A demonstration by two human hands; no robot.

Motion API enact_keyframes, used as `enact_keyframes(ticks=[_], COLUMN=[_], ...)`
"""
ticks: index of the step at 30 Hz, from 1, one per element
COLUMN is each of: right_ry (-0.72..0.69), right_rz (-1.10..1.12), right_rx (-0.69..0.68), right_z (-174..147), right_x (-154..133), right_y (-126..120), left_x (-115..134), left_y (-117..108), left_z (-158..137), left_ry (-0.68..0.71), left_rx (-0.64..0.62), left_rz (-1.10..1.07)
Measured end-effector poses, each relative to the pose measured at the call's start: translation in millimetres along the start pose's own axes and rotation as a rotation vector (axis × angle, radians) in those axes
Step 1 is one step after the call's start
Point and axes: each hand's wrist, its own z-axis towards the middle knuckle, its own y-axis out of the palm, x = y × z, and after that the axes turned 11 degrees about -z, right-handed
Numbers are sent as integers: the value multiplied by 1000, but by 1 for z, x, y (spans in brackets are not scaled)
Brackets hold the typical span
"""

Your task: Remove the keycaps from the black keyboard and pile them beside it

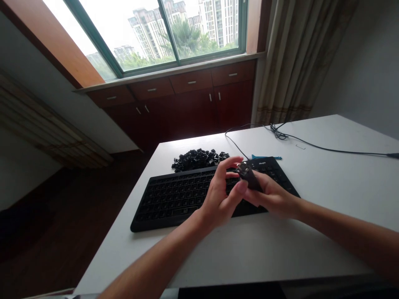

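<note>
Both my hands meet over the right half of a black keyboard [181, 195], whose left and middle sections show bare sockets without keycaps. A small black oblong piece [251, 179] with shiny bits at its upper end is between them; its exact kind is unclear. My right hand [272, 195] is closed around its lower part. Curved about the upper end is my left hand [220, 195], its thumb and forefinger at the piece. Behind the keyboard lies a heap of loose black keycaps [199, 160]. My hands hide part of the keyboard.
A slim blue tool [266, 157] lies behind the keyboard's right end. The black cable [277, 132] is bundled at the back and runs right across the white table [339, 182], near a thin bent wire [300, 146]. Red-brown cabinets [187, 104] stand under the window.
</note>
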Motion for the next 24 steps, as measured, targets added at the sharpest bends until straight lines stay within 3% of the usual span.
enact_keyframes(ticks=[5,11,15,17,19,24], right_ry=[-184,-103,-196,-135,-59,-82], right_rz=[-239,-342,-384,-355,-370,-382], right_rx=[-4,-156,-31,2,124,170], right_z=[0,1,2,1,0,-9], right_x=[7,4,4,7,12,25], right_y=[3,-6,3,12,19,24], left_x=[5,5,9,12,13,10], left_y=[0,2,0,-1,-1,6], left_z=[1,-5,-3,-2,-1,-3], left_ry=[184,231,195,106,53,157], left_rx=[-99,-130,-199,-250,-281,-246], left_rz=[74,37,26,27,23,-2])
